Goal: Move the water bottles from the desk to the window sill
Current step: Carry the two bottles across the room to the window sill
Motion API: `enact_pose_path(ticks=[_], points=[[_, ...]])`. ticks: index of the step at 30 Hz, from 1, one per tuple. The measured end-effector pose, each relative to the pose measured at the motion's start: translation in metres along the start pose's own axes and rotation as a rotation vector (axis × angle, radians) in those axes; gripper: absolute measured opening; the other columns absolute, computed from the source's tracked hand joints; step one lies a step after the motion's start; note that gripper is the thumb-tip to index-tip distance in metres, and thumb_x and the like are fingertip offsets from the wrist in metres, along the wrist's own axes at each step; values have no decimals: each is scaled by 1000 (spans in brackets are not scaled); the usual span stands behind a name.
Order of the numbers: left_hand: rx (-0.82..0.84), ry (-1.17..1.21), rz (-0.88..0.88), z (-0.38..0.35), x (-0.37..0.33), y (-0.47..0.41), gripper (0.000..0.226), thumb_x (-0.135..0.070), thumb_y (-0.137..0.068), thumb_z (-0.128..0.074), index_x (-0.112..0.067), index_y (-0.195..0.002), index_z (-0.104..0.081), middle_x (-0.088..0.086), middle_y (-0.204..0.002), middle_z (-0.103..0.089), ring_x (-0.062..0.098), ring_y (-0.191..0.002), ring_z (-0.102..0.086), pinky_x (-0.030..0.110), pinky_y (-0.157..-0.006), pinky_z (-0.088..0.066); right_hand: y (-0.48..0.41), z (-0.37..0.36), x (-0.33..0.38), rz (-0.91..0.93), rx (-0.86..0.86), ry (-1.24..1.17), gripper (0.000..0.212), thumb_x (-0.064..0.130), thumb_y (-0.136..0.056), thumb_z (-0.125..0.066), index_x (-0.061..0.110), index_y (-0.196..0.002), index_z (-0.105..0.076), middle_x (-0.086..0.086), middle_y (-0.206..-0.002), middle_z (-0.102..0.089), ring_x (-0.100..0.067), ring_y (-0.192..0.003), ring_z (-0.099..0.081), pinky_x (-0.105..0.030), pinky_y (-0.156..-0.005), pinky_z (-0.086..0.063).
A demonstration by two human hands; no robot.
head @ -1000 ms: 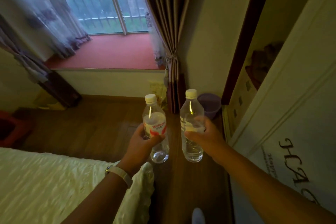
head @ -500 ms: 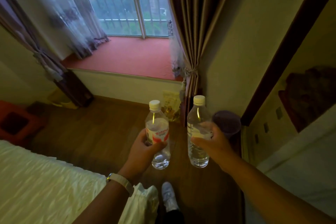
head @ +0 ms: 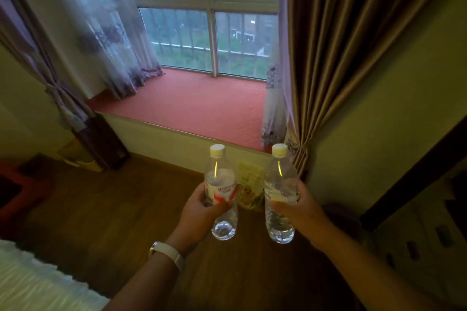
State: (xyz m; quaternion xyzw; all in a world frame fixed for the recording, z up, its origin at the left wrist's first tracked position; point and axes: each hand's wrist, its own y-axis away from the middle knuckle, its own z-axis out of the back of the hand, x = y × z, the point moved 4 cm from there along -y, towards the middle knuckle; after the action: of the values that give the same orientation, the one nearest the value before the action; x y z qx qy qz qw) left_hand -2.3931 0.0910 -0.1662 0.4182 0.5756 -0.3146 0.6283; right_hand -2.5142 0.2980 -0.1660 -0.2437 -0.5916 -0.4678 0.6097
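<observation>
I hold two clear water bottles upright in front of me, both with pale caps. My left hand [head: 199, 212] grips the bottle with the red and white label [head: 221, 193]. My right hand [head: 300, 212] grips the plain bottle [head: 279, 197], whose label is clear. Both bottles hang in the air over the wooden floor, side by side and apart. The window sill [head: 192, 103] is a wide red ledge ahead and above the bottles, under the window. The desk is out of view.
Brown curtains [head: 328, 58] hang tied at the sill's right end, sheer curtains [head: 106, 40] at its left. A yellow packet [head: 249, 184] leans against the wall below the sill. A white bed corner [head: 32, 283] lies at lower left, and a cabinet [head: 417, 235] stands at right.
I have come closer to the window; the sill now fills the middle of the view. Both hands still carry the bottles upright. The purple bin and my foot have left the view.
</observation>
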Motion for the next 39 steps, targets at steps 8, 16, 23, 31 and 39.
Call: enact_pose_path(ticks=[8,16,23,31,39], points=[[-168,5,12,77,-16,-65,42,-7,-78,-75,-19,-115,-59,2,-106,-71,12,-90,-71,21,-64,-56,-90,-51,50,68,72,11,43,7,-76,-81,24,-107,-56,-2,-103,-69,-15,-89,-68,-32,-72,-57],[-309,-3,56,120,-12,-150,43,-7,-76,-77,-20,-113,-60,2,-104,-72,15,-92,-71,23,-66,-57,-205,-99,64,59,207,-2,42,9,-76,-81,28,-105,-56,-2,-102,-69,-14,-87,-69,-31,-70,-57],[-395,-5,88,140,-32,-255,45,-5,-74,-78,-19,-113,-60,2,-104,-73,18,-95,-70,26,-69,-57,-327,-131,89,-24,324,-94,52,15,-62,-85,26,-105,-58,-11,-101,-70,-30,-88,-72,-54,-78,-59],[-579,34,40,185,-74,-330,40,-4,-77,-75,-19,-112,-61,0,-103,-72,5,-86,-70,19,-65,-53,-438,-175,144,25,414,-99,57,18,-54,-79,15,-107,-57,-12,-93,-70,-24,-73,-72,-45,-66,-59],[-625,19,41,253,-77,-381,41,-2,-77,-75,-14,-114,-61,3,-104,-73,9,-91,-70,18,-66,-54,-506,-255,181,65,495,-48,54,25,-55,-82,23,-104,-59,-10,-97,-70,-30,-86,-72,-58,-80,-57]])
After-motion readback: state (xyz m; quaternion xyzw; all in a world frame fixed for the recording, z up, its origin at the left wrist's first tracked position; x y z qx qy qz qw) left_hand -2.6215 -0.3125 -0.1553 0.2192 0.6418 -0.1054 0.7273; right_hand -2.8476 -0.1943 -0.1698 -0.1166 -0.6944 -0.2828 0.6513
